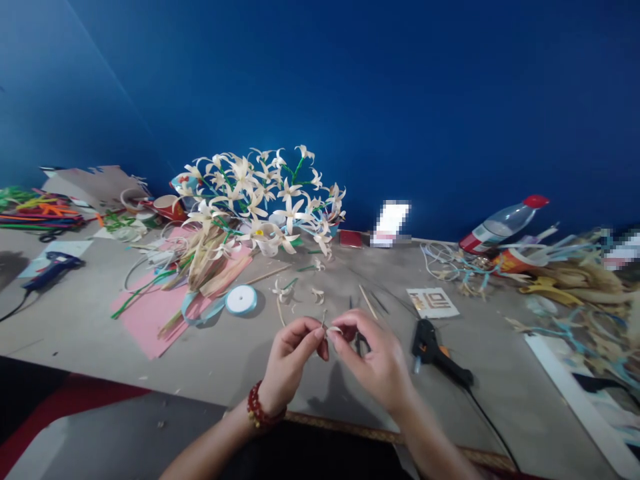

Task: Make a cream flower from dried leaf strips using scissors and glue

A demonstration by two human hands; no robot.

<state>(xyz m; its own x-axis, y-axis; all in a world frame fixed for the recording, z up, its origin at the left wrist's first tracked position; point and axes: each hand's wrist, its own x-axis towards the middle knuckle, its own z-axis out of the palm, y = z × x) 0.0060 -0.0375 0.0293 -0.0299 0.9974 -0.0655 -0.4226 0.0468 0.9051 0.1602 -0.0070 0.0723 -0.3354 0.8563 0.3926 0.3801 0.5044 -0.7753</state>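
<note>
Over the table's front part, my left hand [297,347] pinches a thin stem-like piece [325,315] between thumb and fingers. Close beside it, my right hand [373,350] is closed in a pinch on a small pale petal-like strip [334,329]. The two fingertips nearly meet, and whether the pieces join is too small to make out. Just beyond the hands lie a white flower [284,288] with a short green stem and a small loose white flower [318,295]. Behind them stands a large bunch of white flowers [245,177] on green stems.
A black glue gun [440,357] lies right of my hands, its cord running forward. A blue glue gun [55,267] lies far left. Left of centre are a ribbon spool [241,300] and pink paper [145,323]. A bottle [503,227] leans among dried material at right.
</note>
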